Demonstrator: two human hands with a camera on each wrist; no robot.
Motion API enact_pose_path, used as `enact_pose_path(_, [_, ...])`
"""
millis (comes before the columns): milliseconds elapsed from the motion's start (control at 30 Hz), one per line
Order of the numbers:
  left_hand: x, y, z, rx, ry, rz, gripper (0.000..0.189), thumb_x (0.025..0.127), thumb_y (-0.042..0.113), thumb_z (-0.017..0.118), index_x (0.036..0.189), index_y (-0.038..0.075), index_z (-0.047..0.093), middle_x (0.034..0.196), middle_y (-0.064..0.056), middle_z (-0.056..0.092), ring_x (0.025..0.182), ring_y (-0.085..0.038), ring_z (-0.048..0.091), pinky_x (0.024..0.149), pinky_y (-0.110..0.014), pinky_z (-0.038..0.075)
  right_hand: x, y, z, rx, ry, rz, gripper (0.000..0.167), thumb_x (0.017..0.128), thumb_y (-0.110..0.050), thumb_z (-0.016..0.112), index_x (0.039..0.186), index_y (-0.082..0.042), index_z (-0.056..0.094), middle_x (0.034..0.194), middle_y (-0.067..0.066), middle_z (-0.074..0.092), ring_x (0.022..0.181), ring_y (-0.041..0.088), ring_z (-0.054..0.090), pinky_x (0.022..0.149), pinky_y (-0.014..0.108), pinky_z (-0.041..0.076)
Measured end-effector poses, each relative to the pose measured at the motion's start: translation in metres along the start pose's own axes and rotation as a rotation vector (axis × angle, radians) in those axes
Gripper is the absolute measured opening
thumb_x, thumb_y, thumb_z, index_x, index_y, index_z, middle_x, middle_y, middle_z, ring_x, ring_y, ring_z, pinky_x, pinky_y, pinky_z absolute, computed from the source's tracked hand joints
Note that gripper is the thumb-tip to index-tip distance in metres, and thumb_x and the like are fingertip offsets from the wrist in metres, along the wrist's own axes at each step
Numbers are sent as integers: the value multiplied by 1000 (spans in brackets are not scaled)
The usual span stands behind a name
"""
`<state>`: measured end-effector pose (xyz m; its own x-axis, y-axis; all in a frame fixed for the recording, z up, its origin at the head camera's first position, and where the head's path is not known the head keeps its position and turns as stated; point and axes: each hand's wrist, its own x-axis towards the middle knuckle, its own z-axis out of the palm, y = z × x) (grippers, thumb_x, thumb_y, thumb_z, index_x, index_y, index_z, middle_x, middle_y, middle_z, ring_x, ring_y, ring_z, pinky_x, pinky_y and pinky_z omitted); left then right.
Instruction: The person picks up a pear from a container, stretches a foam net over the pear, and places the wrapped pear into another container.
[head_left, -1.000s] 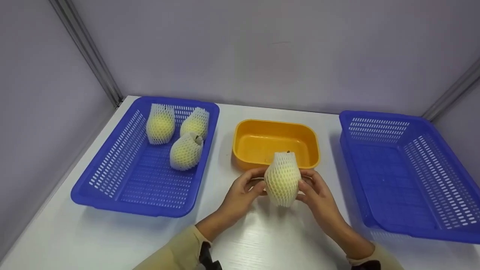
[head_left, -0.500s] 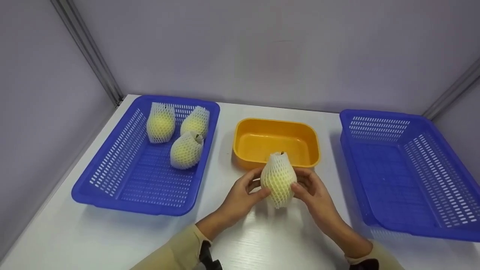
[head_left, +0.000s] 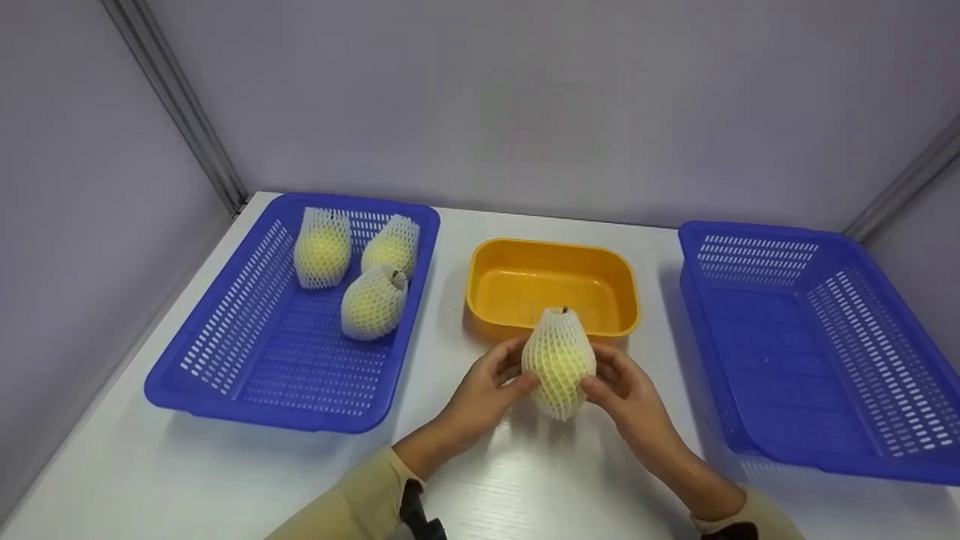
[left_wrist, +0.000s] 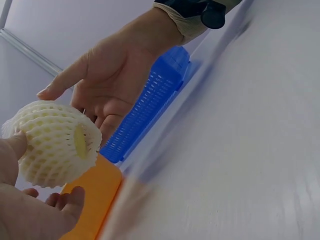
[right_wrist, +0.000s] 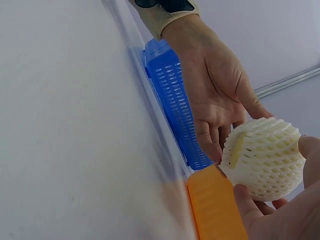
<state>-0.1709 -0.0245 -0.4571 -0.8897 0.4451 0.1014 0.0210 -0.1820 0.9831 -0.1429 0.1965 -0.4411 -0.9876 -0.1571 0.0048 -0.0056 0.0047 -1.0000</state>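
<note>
A pale yellow pear (head_left: 559, 364) in a white foam net is held upright above the table, its dark stem at the top. My left hand (head_left: 484, 390) grips it from the left, thumb on the near side and fingers behind. From the right my right hand (head_left: 630, 397) holds it, the thumb pressing the net. In the left wrist view the net's open lower end shows the yellow skin of the pear (left_wrist: 60, 145). Just beyond the hands stands an orange tub (head_left: 551, 292) with nothing in it; the pear's top overlaps its near rim in the head view.
A blue slotted basket (head_left: 292, 375) on the left holds three netted pears (head_left: 373, 304) toward its back right. Another blue basket (head_left: 772, 360), with nothing in it, stands at the right. Grey panels (head_left: 570, 112) enclose the white table (head_left: 495, 495) at back and sides.
The pear has shifted slightly left between both hands and its tilt has changed a little, the stem now standing near the middle of its top. Baskets and tub have stayed put.
</note>
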Motion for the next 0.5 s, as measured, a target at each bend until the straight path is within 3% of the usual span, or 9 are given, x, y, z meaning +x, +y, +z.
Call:
enact_pose_path(133, [-1, -1, 0, -23, -22, -27, 66, 100, 27, 66, 150, -7, 39, 145, -22, 49, 133, -32, 52, 106, -37, 50, 1, 0, 0, -9, 8, 2, 46, 102, -2, 58, 146, 2, 43, 140, 18, 55, 120, 23, 61, 96, 33, 55])
enact_pose_path(333, [1, 0, 0, -53, 72, 18, 56, 99, 24, 69, 140, -6, 45, 134, -18, 53, 118, -25, 56, 94, -35, 55, 1, -2, -2, 13, 62, -45, 38, 103, -3, 56, 140, -1, 49, 132, 16, 58, 114, 28, 62, 89, 38, 59])
enact_pose_path(500, [2, 1, 1, 26, 101, 31, 64, 94, 31, 75, 141, -2, 46, 132, -14, 54, 114, -23, 55, 92, -34, 54, 0, 0, -3, 51, 14, -42, 42, 104, -3, 52, 145, 3, 44, 136, 11, 58, 119, 24, 60, 93, 37, 57])
